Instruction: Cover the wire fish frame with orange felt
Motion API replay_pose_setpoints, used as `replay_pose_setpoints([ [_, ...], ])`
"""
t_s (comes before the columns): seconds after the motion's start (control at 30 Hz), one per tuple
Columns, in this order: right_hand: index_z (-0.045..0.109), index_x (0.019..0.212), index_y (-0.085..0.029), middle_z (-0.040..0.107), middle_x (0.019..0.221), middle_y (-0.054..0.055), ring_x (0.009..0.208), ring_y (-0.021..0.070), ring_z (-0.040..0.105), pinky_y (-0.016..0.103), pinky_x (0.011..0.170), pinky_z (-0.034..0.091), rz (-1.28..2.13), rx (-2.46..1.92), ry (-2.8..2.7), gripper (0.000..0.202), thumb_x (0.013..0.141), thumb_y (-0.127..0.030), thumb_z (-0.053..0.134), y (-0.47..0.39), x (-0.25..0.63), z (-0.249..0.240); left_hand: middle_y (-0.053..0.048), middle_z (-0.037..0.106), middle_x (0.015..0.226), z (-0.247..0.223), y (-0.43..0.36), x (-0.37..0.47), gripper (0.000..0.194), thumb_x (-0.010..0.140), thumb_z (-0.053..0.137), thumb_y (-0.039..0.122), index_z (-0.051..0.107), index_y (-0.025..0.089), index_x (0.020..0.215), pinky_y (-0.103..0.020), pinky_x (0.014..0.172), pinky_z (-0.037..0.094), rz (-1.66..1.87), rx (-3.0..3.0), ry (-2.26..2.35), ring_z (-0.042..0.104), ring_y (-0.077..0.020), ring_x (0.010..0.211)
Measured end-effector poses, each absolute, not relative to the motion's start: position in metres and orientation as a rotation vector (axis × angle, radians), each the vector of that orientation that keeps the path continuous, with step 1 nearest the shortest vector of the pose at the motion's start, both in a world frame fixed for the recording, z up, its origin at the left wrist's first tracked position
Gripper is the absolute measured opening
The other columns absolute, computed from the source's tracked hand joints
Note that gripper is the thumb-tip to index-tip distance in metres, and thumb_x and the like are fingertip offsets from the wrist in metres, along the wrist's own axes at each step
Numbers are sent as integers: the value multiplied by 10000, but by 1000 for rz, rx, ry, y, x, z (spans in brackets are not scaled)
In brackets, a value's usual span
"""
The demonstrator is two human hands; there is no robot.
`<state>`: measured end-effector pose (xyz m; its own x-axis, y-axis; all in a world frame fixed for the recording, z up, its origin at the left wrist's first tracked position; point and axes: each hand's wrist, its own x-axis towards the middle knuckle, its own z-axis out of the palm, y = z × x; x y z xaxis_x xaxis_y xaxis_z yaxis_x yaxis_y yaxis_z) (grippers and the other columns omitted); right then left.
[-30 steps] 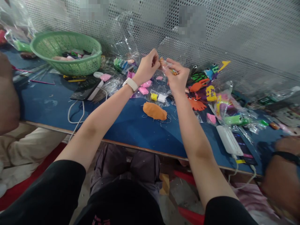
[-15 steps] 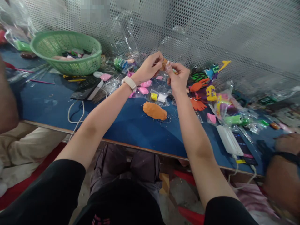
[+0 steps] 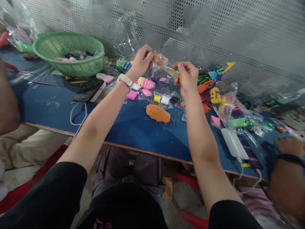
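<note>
My left hand point(image 3: 143, 61) is closed on one end of a clear plastic packet point(image 3: 160, 59) with orange clay in it, held up above the back of the table. To its right, my right hand point(image 3: 188, 76) pinches a small piece of orange clay point(image 3: 178, 77), mostly hidden by the fingers. Whether the plastic also reaches the right fingers I cannot tell. Below both hands, an oblong orange clay lump point(image 3: 158, 113) lies on the blue table point(image 3: 143, 133), with thin threads around it.
Small packets of pink clay point(image 3: 146, 92) and a yellow-and-white packet point(image 3: 161, 99) lie behind the lump. A green basket point(image 3: 69, 54) stands at back left, near a black phone point(image 3: 88, 90). A white power bank point(image 3: 234, 143) and another person's hand point(image 3: 289, 145) are at right.
My hands have moved apart, the left one leftward and up, the right one slightly right. The orange packet now shows stretched out from my left hand. The lump stays put.
</note>
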<state>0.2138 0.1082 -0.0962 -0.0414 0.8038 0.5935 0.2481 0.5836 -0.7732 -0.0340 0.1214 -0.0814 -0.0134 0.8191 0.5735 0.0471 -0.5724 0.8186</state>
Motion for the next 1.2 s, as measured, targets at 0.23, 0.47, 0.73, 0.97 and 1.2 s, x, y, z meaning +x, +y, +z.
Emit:
replay_pose_setpoints([
  [0.23, 672, 884, -368, 810, 812, 27, 731, 258, 772, 459, 565, 601, 742, -947, -1497, 806, 764, -1164, 667, 117, 229, -97, 68, 508, 704, -74, 103, -26, 328, 1102, 458, 75, 417, 308, 874, -339, 515, 338, 1626, 1676, 840, 568, -111, 572],
  [0.47, 727, 1215, -368, 785, 893, 20, 749, 240, 772, 413, 585, 588, 714, -925, -1629, 981, 749, -1226, 629, 107, 218, -99, 39, 525, 736, -75, 102, -24, 272, 1062, 528, 130, 461, 306, 867, -349, 498, 338, 1669, 1657, 731, 607, -153, 553],
  [0.73, 774, 1362, -362, 786, 934, 79, 739, 279, 803, 369, 503, 545, 613, -924, -1755, 1003, 809, -1188, 641, 109, 207, -107, 37, 541, 829, -68, 91, -22, 298, 1133, 444, 114, 437, 279, 885, -293, 535, 421, 1613, 1587, 717, 552, -98, 599],
  [0.97, 858, 1352, -355, 784, 820, 77, 749, 317, 834, 392, 505, 603, 641, -908, -1710, 963, 797, -1134, 751, 103, 200, -107, 36, 549, 824, -75, 89, -15, 299, 1115, 439, 62, 447, 280, 910, -296, 546, 451, 1486, 1699, 710, 610, -112, 625],
  [1.2, 904, 1112, -332, 657, 638, 45, 646, 286, 756, 447, 561, 645, 471, -890, -1707, 899, 783, -1152, 737, 91, 197, -100, 39, 567, 821, -89, 101, -11, 227, 1143, 544, 119, 495, 250, 964, -294, 735, 603, 1428, 1879, 726, 670, -108, 681],
])
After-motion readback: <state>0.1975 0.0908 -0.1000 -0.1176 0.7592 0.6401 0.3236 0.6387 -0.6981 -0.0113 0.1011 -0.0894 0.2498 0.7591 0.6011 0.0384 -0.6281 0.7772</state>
